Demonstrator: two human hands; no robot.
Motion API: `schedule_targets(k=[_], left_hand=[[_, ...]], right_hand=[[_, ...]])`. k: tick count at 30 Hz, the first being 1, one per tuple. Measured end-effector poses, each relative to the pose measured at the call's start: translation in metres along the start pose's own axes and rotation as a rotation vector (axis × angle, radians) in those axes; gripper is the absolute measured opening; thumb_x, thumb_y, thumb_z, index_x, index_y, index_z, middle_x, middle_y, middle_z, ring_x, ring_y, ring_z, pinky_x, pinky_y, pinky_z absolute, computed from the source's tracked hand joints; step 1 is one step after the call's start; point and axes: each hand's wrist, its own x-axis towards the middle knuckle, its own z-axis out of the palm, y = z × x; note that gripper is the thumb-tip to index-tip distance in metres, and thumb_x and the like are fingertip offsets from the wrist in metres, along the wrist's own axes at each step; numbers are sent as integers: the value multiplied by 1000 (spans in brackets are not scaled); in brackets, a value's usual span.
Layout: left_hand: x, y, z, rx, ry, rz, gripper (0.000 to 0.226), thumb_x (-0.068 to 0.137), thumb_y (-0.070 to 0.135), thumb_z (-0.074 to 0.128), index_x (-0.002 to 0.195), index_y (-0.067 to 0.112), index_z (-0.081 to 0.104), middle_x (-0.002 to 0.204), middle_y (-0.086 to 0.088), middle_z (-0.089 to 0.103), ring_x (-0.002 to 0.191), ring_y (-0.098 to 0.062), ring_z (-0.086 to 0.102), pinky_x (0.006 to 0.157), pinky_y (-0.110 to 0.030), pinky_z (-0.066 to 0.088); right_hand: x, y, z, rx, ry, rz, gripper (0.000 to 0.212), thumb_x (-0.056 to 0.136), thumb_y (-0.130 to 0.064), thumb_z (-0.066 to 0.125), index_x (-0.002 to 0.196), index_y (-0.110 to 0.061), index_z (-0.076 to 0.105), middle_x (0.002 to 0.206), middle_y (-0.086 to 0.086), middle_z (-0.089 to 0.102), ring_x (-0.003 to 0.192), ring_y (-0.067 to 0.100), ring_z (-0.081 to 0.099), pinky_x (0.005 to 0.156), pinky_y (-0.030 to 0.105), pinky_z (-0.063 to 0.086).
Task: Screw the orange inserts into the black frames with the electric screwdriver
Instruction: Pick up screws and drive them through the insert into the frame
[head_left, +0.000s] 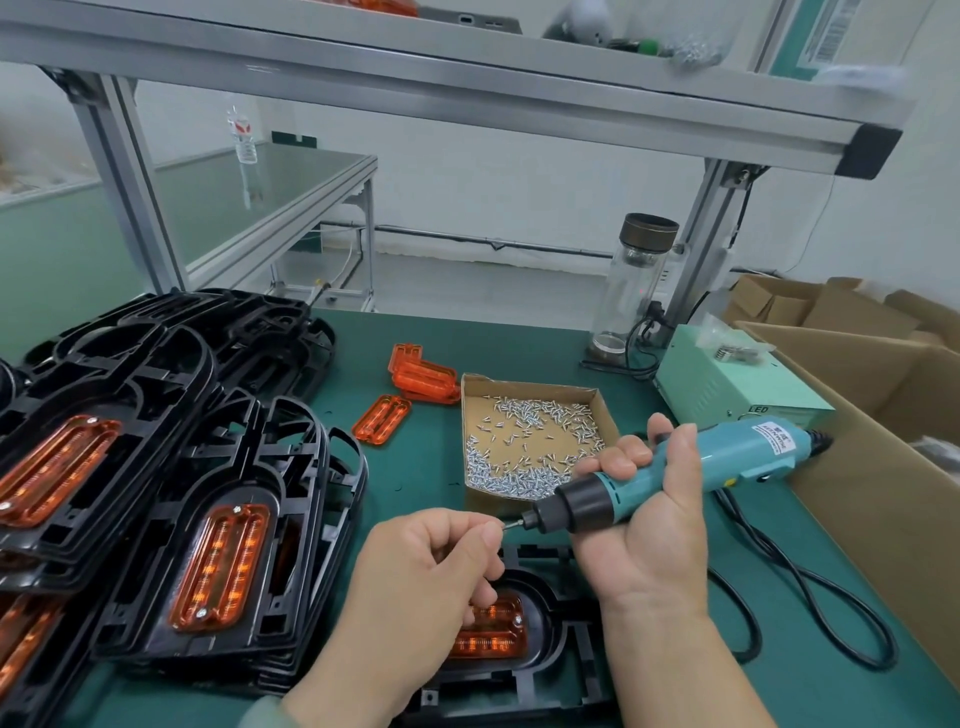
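Note:
My right hand (657, 525) grips the teal electric screwdriver (675, 467), held level with its bit pointing left. My left hand (431, 577) pinches a small screw (505, 526) against the bit's tip. Below both hands a black frame (545, 670) lies on the green mat with an orange insert (493, 631) seated in it; one screw shows at the insert's right edge, and my left hand hides part of the insert. A shallow cardboard tray (602, 410) of loose screws sits just behind the screwdriver.
Stacks of black frames with orange inserts (218, 566) fill the left side. Loose orange inserts (382, 418) lie behind them. A mint power supply (727, 387), a glass bottle (631, 291) and open cardboard boxes (883, 441) stand at the right. The black cable (810, 597) loops across the mat.

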Motion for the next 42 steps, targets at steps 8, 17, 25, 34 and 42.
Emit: schedule_targets(k=[8, 17, 25, 34, 42], left_hand=[[-1, -1, -1, 244, 21, 149, 22, 87, 29, 61, 67, 28, 69, 57, 12, 66, 50, 2, 58, 52, -6, 42], [0, -1, -1, 172, -53, 160, 19, 80, 19, 72, 79, 38, 71, 66, 11, 70, 54, -3, 63, 53, -10, 46], [-7, 4, -12, 605, -30, 267, 21, 84, 31, 67, 100, 44, 60, 81, 17, 64, 79, -1, 58, 76, -12, 47], [-14, 0, -26, 1178, -156, 219, 36, 87, 45, 60, 121, 34, 54, 107, 12, 47, 96, -8, 55, 83, -21, 46], [-3, -15, -19, 893, -204, 138, 47, 75, 46, 74, 120, 40, 59, 92, 20, 51, 80, 1, 51, 77, -14, 41]], right_hand=[[-4, -2, 2, -21, -37, -27, 21, 81, -40, 63, 96, -27, 58, 62, -11, 46, 47, 4, 45, 56, 21, 49], [-1, -9, 2, -28, -57, -45, 21, 81, -40, 62, 95, -26, 55, 61, -12, 43, 46, 3, 43, 55, 20, 48], [1, -15, 1, -38, -41, -70, 24, 78, -40, 64, 96, -26, 55, 61, -11, 45, 47, 3, 43, 55, 20, 48], [-1, -19, 4, -99, -40, -108, 26, 76, -39, 64, 96, -26, 54, 60, -11, 46, 48, 4, 44, 57, 20, 46], [-2, -14, 4, -173, -69, -50, 24, 77, -38, 65, 94, -25, 54, 59, -10, 46, 46, 5, 44, 55, 21, 45]])
